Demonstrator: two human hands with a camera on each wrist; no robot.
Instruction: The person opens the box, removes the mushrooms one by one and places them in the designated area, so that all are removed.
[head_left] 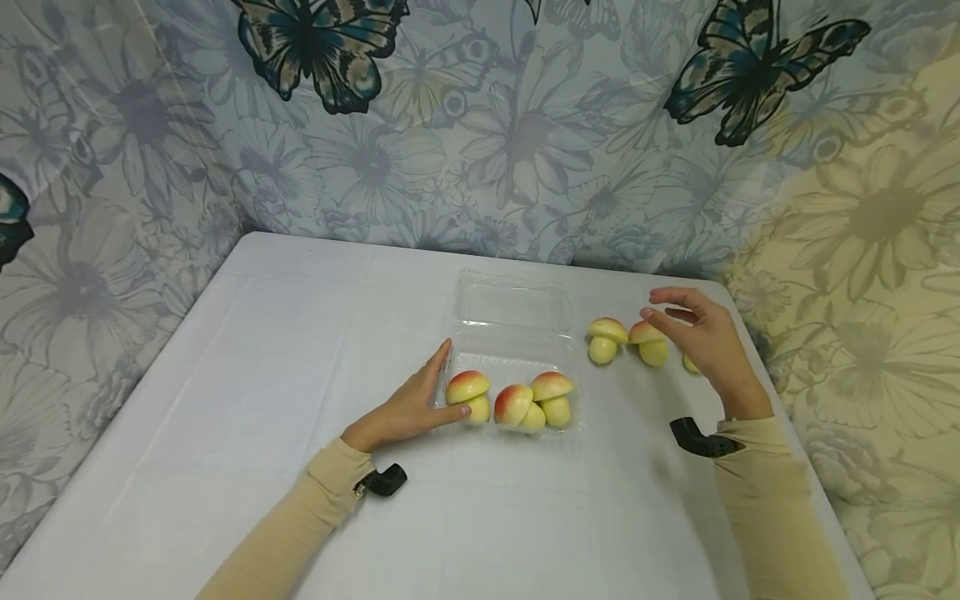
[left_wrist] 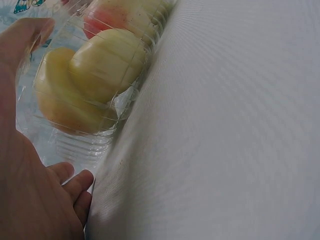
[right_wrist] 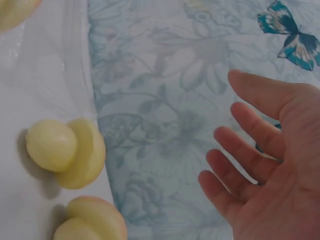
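A clear plastic clamshell container (head_left: pixel 513 346) lies with its lid folded back. Inside are three toy mushrooms (head_left: pixel 551 398) with red-and-yellow caps and pale yellow stems. My left hand (head_left: pixel 408 408) spans the container's left side, thumb at the front corner by the leftmost mushroom (head_left: pixel 467 387), fingers straight along the side. To the right, my right hand (head_left: pixel 701 337) hovers empty with loosely bent fingers. Under and beside it on the table are more mushrooms: one in full view (head_left: pixel 602 350), a second mushroom (head_left: pixel 652 352) partly covered, and a third (head_left: pixel 692 365) mostly hidden by the hand.
A white cloth covers the table (head_left: pixel 225 400). Behind it and along its sides hangs patterned fabric (head_left: pixel 510 150) with flowers and butterflies. Black camera mounts (head_left: pixel 701 437) sit at both wrists. The table's right edge runs close to the right forearm.
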